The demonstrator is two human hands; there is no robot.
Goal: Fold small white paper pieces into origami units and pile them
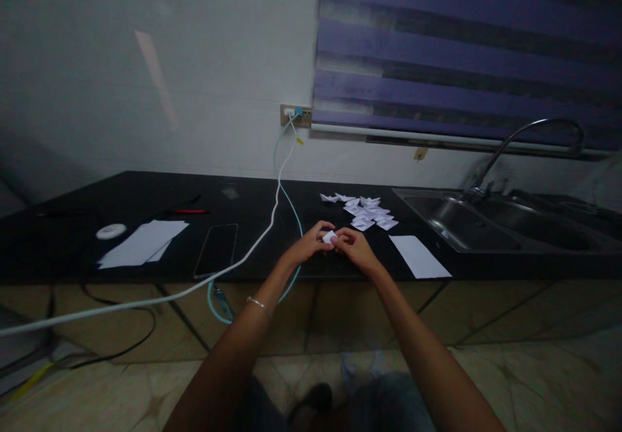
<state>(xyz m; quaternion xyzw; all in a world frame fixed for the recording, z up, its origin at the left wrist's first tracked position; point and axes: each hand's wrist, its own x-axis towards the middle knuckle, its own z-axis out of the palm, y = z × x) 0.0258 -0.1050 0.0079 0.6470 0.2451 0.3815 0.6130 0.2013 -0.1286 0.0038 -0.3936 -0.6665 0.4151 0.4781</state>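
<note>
Plainly white and small, the paper (329, 237) is folded to a diamond-like shape, its creases too small to tell. It is held over the front of the desk (265, 250): the left hand (310, 244) has its grip closed on one side, the right hand (354, 247) on the other. White boats (368, 212) lie just beyond.

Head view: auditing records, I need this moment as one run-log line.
left hand: holding folded paper; right hand: holding it; paper shapes: on counter; loose sheet: right of hands
</note>
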